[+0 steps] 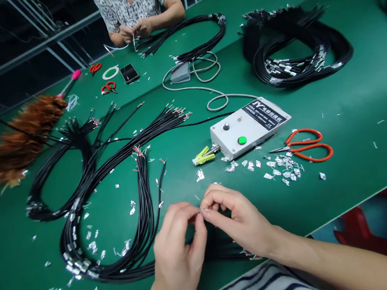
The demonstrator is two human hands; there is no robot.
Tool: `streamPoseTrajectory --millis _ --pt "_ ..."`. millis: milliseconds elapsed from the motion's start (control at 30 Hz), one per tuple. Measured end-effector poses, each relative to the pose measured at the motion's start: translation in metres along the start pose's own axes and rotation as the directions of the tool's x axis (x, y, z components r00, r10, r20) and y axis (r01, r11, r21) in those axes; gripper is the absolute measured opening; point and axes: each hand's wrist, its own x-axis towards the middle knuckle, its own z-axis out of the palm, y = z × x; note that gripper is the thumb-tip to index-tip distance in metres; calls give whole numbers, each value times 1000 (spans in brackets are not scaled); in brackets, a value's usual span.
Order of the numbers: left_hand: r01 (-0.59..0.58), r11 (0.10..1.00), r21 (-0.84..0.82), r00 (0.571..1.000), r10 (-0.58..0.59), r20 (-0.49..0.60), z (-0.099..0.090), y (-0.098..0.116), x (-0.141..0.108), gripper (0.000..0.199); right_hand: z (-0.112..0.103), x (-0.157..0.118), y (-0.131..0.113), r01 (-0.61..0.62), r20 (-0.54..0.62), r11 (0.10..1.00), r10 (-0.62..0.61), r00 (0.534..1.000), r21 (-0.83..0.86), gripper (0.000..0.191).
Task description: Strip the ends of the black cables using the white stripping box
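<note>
My left hand (180, 248) and my right hand (239, 217) meet at the fingertips above the front of the table. Both pinch a tiny thin wire end (200, 211), mostly covered by the fingers. Below and left of my hands runs a bundle of black cables (124, 271) that curves round to the left, with silvery foil bands on it. More cable ends with bare coloured wires (249, 254) lie under my right wrist. Just beyond my hands is a white control box (251, 126) with a green button and a yellow clip (204, 156) at its front.
Orange-handled scissors (308, 145) lie right of the box among foil scraps (284, 167). A coil of black cables (303, 63) is at the back right. A brown feather duster (23, 137) lies left. Across the table a person (138, 10) handles a white strand near a phone (129, 73).
</note>
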Motion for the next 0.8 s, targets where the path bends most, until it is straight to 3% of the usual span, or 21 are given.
streamPoseTrajectory --millis 67,133,233,333,400,467,567,700,800 --pt "57 996 -67 998 -58 -1 3 -2 -1 17 0 0 0 -29 5 999 29 1000 45 16" --pt "220 945 -241 973 -229 -7 8 -5 -3 11 2 1 0 -61 4 992 61 998 114 17" --pt "459 697 -551 854 -517 57 17 -5 -5 8 4 3 0 -98 8 974 98 995 207 17" --pt "550 403 -732 725 -665 179 23 0 -3 16 6 7 -1 -165 52 939 156 986 303 16" --pt "567 270 -779 681 -685 258 24 2 -1 19 6 9 -2 -224 94 907 204 975 356 15" --pt "574 215 -790 673 -674 306 24 3 0 20 6 10 -2 -264 121 882 235 964 391 15" --pt "573 287 -767 702 -656 279 21 0 -3 17 5 11 -2 -280 140 870 243 960 407 17" --pt "512 581 -633 815 -561 145 13 -3 -8 7 3 8 -3 -224 108 913 199 974 340 18" --pt "449 720 -529 882 -452 132 6 -2 -5 6 0 5 -3 -161 73 951 147 986 264 19"
